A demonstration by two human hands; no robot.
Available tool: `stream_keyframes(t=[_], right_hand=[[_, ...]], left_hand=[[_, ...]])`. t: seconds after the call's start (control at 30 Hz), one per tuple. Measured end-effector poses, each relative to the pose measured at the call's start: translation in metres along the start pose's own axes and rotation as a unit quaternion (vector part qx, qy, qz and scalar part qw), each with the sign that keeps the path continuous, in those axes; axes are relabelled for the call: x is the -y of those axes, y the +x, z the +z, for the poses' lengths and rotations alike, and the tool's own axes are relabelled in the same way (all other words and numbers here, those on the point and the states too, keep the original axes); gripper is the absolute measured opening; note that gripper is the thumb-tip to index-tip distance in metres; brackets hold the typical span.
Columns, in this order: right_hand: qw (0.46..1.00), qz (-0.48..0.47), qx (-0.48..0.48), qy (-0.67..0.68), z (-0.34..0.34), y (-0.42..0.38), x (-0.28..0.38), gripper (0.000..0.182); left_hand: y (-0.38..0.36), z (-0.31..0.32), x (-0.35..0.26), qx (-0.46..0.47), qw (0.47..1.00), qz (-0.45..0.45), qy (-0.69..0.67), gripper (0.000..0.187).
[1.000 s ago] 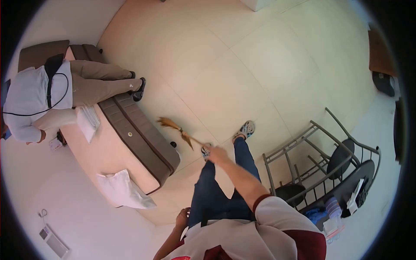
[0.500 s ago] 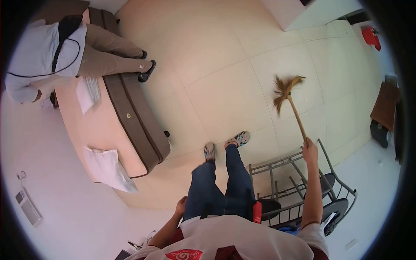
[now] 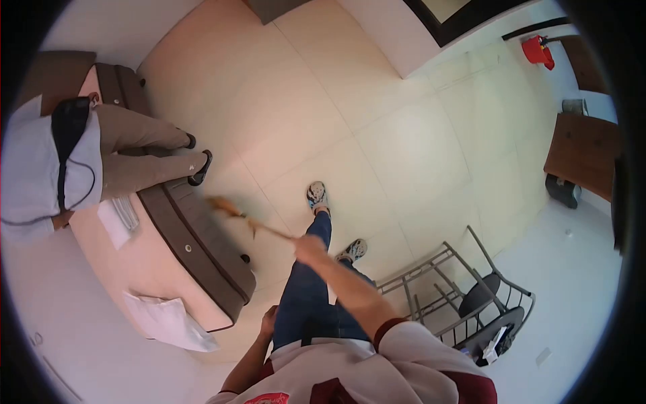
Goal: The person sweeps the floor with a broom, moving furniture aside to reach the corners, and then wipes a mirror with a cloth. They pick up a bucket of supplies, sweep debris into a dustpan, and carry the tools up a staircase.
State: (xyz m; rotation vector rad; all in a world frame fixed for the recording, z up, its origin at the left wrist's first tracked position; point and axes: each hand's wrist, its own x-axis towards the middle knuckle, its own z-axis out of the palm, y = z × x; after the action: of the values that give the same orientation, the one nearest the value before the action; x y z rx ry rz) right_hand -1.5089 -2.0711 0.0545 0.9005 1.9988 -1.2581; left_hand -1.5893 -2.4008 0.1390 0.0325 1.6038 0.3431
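My right hand [image 3: 311,249] is wrapped round the handle of a short straw broom [image 3: 270,231], with my arm stretched across the front of my body. The broom's bristles, smeared by motion, are near the floor beside the brown base of the bed [image 3: 195,229]. My left hand [image 3: 269,323] hangs against my left thigh, and its fingers are mostly hidden. Below me, my feet in patterned clogs [image 3: 317,195] stand apart on the tiles.
A person [image 3: 134,145] in brown trousers stands by the bed at left. A white pillow [image 3: 168,322] and folded cloth [image 3: 118,222] lie on it. Metal-framed chairs [image 3: 471,296] stand to my right. A red bucket [image 3: 536,50] and brown furniture [image 3: 582,151] line the far right.
My right hand has swung the broom from the right side across to the left, towards the bed. My feet have shifted in a step, and the view has turned. My left hand stays by my thigh.
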Motion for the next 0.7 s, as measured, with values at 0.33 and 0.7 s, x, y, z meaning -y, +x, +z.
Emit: stream_keyframes(t=[0.33,0.7], right_hand=[[0.868,0.444,-0.221,-0.031,-0.184,-0.169,-0.280,0.034],[0.973,0.180,-0.132,0.065,-0.203,-0.158,-0.052,0.053]], left_hand=[[0.025,-0.024,-0.035,0.087,0.981,-0.098,-0.145,0.042],[0.052,-0.025,-0.073,0.075,0.992,-0.083,-0.059,0.043]])
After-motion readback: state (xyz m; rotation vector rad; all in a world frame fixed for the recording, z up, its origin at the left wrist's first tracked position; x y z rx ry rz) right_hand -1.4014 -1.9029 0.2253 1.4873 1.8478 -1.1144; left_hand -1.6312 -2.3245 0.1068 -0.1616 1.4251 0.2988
